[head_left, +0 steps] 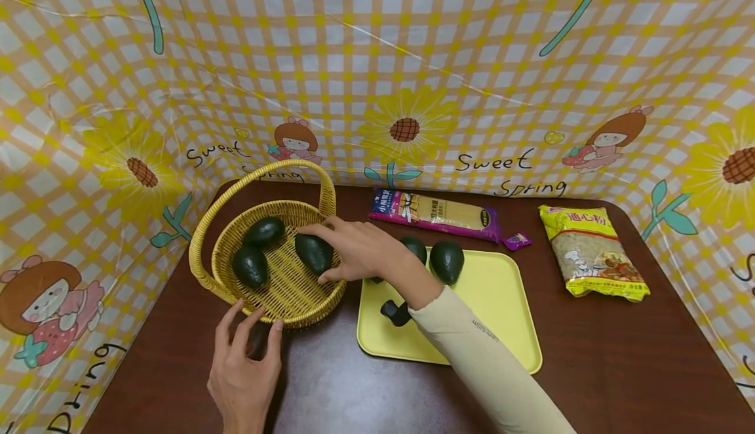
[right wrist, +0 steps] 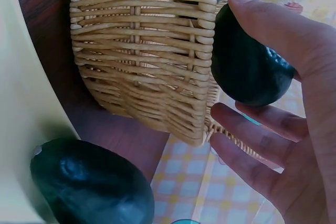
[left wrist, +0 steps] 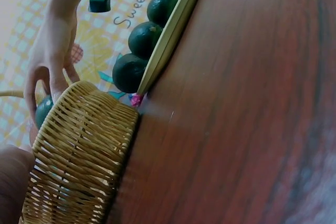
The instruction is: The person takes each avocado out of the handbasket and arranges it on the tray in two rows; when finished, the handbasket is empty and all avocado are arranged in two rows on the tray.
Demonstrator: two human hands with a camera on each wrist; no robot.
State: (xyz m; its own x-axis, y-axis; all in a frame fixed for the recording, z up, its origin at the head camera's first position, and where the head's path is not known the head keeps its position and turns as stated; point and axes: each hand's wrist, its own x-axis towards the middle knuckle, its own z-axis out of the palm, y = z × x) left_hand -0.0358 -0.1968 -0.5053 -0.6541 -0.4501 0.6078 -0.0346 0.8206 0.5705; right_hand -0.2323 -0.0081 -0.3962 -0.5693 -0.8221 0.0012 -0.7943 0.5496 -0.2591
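My right hand point(head_left: 366, 250) holds a dark green avocado point(head_left: 314, 254) between thumb and fingers at the right rim of a yellow wicker basket point(head_left: 307, 319). In the right wrist view the thumb lies over that avocado point(right wrist: 252, 61) and the fingers are beneath it. Two more avocados lie inside the basket, one toward the back point(head_left: 263, 232) and one at the left point(head_left: 250, 267). My left hand point(head_left: 244, 365), fingers spread, is at the basket's front, its fingertips near the rim. In the left wrist view its thumb point(left wrist: 16, 177) is right by the wicker.
A yellow tray point(head_left: 495, 316) right of the basket carries several avocados point(head_left: 446, 262), partly hidden by my right arm. Behind it lie a purple noodle packet point(head_left: 436, 214) and a small purple sachet point(head_left: 516, 241). A yellow bag point(head_left: 596, 250) lies at right. The basket's handle point(head_left: 203, 237) arches upright.
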